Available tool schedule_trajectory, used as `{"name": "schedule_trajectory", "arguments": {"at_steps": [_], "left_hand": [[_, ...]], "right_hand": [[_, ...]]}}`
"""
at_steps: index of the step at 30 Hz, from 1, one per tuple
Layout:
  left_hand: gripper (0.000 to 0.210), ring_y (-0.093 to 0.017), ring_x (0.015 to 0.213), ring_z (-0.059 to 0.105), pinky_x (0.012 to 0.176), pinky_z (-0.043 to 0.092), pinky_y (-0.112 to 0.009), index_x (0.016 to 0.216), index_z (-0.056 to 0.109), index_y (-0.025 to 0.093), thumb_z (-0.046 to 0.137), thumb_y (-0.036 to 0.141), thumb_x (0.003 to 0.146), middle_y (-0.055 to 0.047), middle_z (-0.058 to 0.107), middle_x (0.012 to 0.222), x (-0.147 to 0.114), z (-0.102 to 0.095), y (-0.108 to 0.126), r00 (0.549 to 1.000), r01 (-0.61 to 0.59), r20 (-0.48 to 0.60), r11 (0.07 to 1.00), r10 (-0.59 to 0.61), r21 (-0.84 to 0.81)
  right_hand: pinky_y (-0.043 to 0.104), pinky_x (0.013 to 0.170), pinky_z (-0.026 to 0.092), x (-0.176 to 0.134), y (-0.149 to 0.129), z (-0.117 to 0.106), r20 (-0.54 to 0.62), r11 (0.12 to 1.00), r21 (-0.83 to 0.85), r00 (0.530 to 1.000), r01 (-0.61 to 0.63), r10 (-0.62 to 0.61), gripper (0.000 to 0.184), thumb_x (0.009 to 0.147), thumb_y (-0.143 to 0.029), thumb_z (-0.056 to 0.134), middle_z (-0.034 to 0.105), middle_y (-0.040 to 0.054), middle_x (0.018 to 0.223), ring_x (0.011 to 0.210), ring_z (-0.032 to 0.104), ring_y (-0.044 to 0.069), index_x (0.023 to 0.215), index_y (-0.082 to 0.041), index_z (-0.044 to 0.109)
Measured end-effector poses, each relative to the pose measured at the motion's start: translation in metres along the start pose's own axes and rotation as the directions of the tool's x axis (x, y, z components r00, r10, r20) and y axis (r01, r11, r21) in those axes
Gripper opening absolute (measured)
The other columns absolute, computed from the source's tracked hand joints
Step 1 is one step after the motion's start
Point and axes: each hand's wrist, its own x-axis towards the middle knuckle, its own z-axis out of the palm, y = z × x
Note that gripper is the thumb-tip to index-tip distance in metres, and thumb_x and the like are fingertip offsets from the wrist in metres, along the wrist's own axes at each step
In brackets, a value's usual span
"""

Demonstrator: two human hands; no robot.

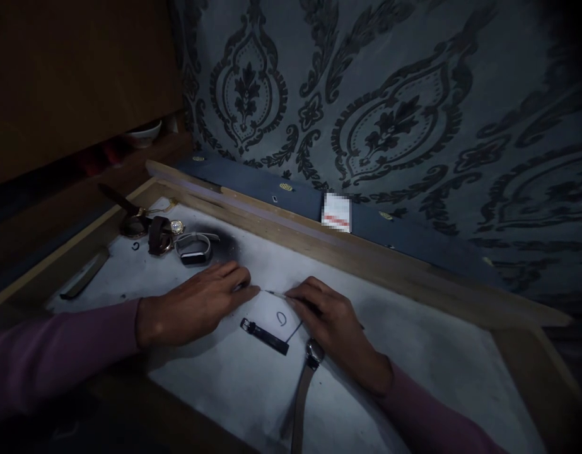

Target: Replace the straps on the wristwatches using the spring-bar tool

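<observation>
Nearest, a round watch (314, 352) lies on the pale tabletop (427, 366), its long brown strap (299, 403) running toward the near edge. Just left of it is a separate black strap (267, 337), its buckle end pointing left and away; a thin dark rod (294, 331) slants from its other end toward the right hand (331, 315). That hand is nearly closed, thumb and fingers pinching a slim tool (277, 294). The left hand (191, 306) is curled, fingertips close together by the tool's tip; I cannot tell whether it grips anything.

The tool is narrow and pale with a darker tip, its long axis nearly level, pointing left toward the left fingertips. It sits above a small dark loop (282, 318). Farther off, to the left, are a smartwatch (195, 252) and several other watches (159, 236), then the wooden rim (257, 217) and a patterned wall (389, 126).
</observation>
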Motion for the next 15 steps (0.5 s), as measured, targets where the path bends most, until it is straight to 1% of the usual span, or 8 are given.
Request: {"name": "schedule_trajectory", "arguments": {"at_steps": [8, 15], "left_hand": [[0.043, -0.022, 0.096, 0.048, 0.081, 0.042, -0.032, 0.118, 0.049, 0.017, 0.036, -0.005, 0.083, -0.008, 0.053, 0.111, 0.0018, -0.0055, 0.0031, 0.999, -0.001, 0.045, 1.000, 0.000, 0.026], [0.045, -0.022, 0.096, 0.047, 0.080, 0.041, -0.032, 0.120, 0.049, 0.017, 0.035, -0.006, 0.083, -0.008, 0.052, 0.112, 0.0014, -0.0053, 0.0024, 0.999, -0.006, 0.040, 1.000, 0.005, 0.019]], "right_hand": [[0.029, 0.065, 0.048, -0.0007, 0.0009, 0.0010, -0.015, 1.000, -0.006, 1.000, 0.026, -0.026, 0.019, 0.095, -0.016, 0.050, 0.063, 0.0052, 0.081, 0.075, 0.062, 0.018, 0.090, -0.019, 0.069], [0.028, 0.062, 0.049, 0.0002, 0.0023, 0.0019, -0.049, 0.997, -0.013, 0.996, 0.075, -0.076, 0.018, 0.095, -0.015, 0.052, 0.063, 0.0051, 0.080, 0.072, 0.062, 0.018, 0.091, -0.018, 0.069]]}}
